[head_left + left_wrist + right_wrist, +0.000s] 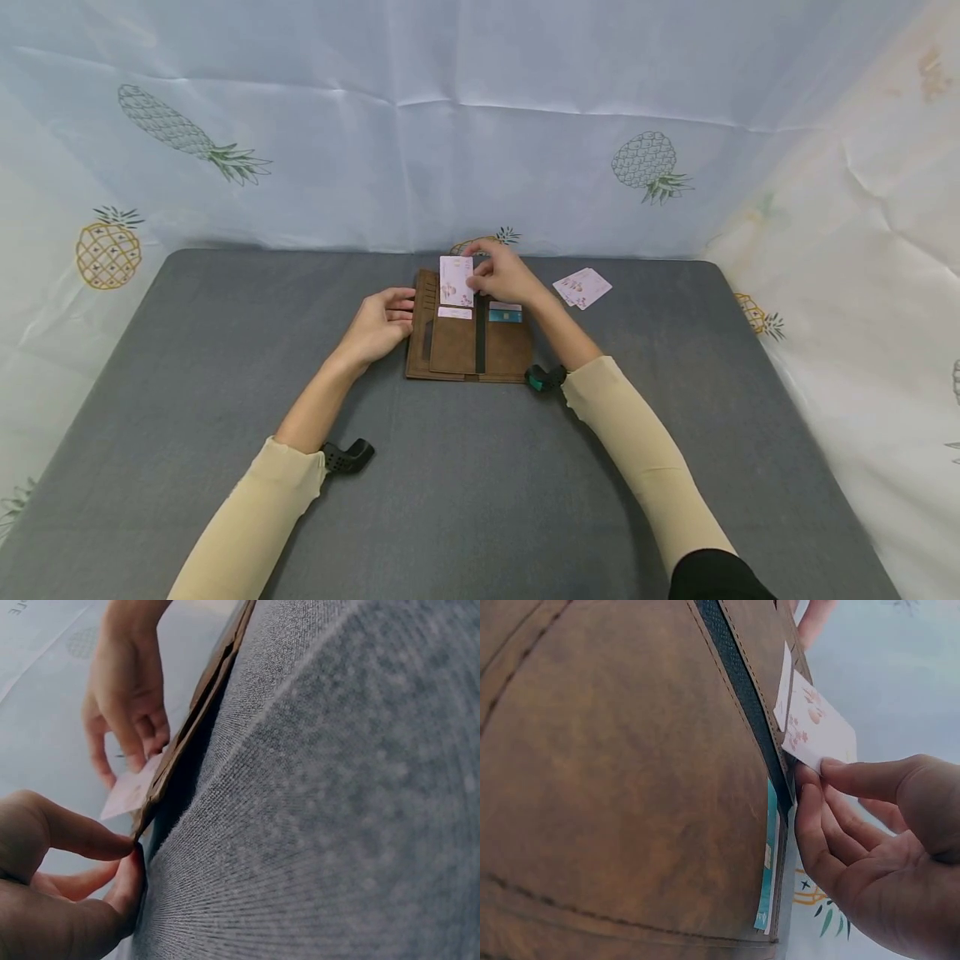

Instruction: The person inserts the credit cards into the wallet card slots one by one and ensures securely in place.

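Note:
A brown leather wallet [453, 346] lies unfolded on the grey table. My right hand [504, 273] pinches a pink flower-printed card [456, 281] by its edge, at the upper part of the wallet's middle panel. In the right wrist view the thumb and fingers grip that card [821, 731] close to a pocket slit. Another pink card [455, 313] shows just below it in a slot. A teal card [506, 316] and a pink one sit in the right-hand panel. My left hand [381, 323] pinches the wallet's left edge, seen closely in the left wrist view.
Several pink cards [583, 288] lie fanned on the table to the right of the wallet. The grey table [465, 500] extends around it. A pale curtain [420, 167] with pineapple prints hangs behind the far edge.

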Available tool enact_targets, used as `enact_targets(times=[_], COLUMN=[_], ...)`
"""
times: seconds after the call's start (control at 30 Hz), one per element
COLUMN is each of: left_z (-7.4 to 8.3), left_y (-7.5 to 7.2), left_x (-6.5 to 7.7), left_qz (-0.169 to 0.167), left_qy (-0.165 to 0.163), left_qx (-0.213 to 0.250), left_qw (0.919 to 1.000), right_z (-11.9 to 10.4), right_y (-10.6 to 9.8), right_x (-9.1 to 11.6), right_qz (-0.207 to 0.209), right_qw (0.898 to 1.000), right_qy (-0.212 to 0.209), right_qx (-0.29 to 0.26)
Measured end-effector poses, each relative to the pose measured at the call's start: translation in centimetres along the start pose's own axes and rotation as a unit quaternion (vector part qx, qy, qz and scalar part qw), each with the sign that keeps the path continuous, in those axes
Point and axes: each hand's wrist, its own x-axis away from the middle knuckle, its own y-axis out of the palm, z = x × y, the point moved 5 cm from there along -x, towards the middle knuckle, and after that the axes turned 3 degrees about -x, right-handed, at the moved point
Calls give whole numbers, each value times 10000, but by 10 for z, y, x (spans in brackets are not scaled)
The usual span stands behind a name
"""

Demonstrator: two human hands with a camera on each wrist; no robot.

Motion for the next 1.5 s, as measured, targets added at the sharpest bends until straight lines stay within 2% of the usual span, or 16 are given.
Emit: enact_targets(times=[0.23, 0.47, 0.87, 1.07, 1.5], left_z=[2, 0, 0, 1, 1], left_y=[0, 0, 0, 1, 0], left_x=[1, 1, 2, 2, 2], left_qz=[21, -13, -65, -71, -34], left_qy=[5, 18, 45, 52, 56], left_qx=[12, -15, -31, -44, -52], left_qw=[10000, 10000, 10000, 10000, 10000], right_z=[5, 8, 5, 4, 6], right_y=[2, 5, 7, 8, 11], right_x=[0, 0, 3, 4, 6], right_qz=[-102, -229, -515, -616, -882], right_qw=[9995, 9981, 9963, 9958, 9947], right_qy=[302, 449, 496, 363, 354], right_qx=[24, 346, 482, 577, 382])
